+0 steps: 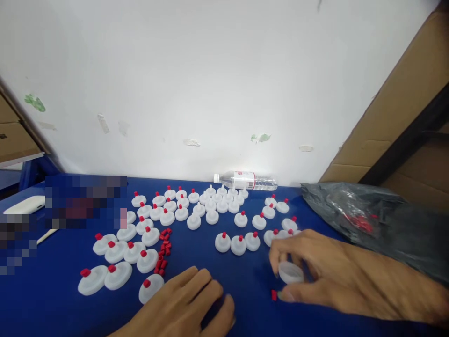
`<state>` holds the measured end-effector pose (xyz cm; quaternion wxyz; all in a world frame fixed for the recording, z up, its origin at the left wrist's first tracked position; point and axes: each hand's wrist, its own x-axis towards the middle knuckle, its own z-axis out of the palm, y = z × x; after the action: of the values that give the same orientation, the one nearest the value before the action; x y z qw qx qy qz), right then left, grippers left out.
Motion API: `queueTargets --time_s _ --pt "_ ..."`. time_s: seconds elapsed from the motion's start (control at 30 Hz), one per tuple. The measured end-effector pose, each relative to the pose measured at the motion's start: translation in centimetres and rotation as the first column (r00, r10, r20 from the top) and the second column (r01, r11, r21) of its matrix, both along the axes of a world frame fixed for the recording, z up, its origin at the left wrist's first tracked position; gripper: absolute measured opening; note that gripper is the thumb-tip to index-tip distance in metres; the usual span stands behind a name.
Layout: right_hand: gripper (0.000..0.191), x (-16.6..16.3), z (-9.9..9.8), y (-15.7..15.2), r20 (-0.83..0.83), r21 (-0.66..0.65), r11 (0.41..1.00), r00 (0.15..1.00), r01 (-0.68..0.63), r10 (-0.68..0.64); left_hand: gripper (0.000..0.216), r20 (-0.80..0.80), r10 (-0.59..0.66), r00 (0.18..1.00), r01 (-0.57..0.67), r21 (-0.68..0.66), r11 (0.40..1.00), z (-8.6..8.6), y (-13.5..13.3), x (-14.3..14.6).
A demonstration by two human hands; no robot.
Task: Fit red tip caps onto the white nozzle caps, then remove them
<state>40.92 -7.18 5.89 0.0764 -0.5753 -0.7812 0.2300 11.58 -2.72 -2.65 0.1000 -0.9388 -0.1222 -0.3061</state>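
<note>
Most white plastic domes on blue surface are topped w/ red plastic caps, ctr. bare domes are left, held dome is gripped by R hand, L hand contents can't be told.

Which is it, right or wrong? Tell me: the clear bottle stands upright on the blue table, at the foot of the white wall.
Wrong: the head view shows the clear bottle lying on its side, on the blue table, at the foot of the white wall.
</note>
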Motion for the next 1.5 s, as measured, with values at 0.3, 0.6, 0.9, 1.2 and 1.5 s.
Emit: queueTargets --time_s 0.3,0.6,0.9,1.2,1.5 --pt "0.019 0.2 -1.7 0.1 -0.074 0.001 0.995 0.992 -0.099 0.098 0.038 -0.503 0.082 0.86 -0.187 -0.163 0.969 0.7 -0.6 7.8" --pt "0.025 0.8 -0.8 -0.3 -0.082 -0.002 1.0 0.996 -0.03 0.029 0.013 -0.53 0.025 0.848 -0.105 -0.122 0.987 0.8 -0.4 7.7" --pt "0.031 -4.3 -3.8 1.8 -0.671 0.13 0.948 0.729 0.29 -0.131 0.033 0.115 0.081 0.99 -0.087 0.056 0.995 4.6 3.2 1.0" --pt "0.029 -7.1 -6.7 0.8 -0.739 0.071 0.969 0.665 0.237 -0.108 0.031 0.004 0.061 0.998 -0.062 0.063 0.996 4.0 3.2 -0.6" --pt "0.03 -7.3 -7.1 0.0 -0.714 0.101 0.961 0.691 0.258 -0.111 0.032 0.059 0.049 0.997 -0.05 0.013 0.999 4.0 2.7 -0.2"
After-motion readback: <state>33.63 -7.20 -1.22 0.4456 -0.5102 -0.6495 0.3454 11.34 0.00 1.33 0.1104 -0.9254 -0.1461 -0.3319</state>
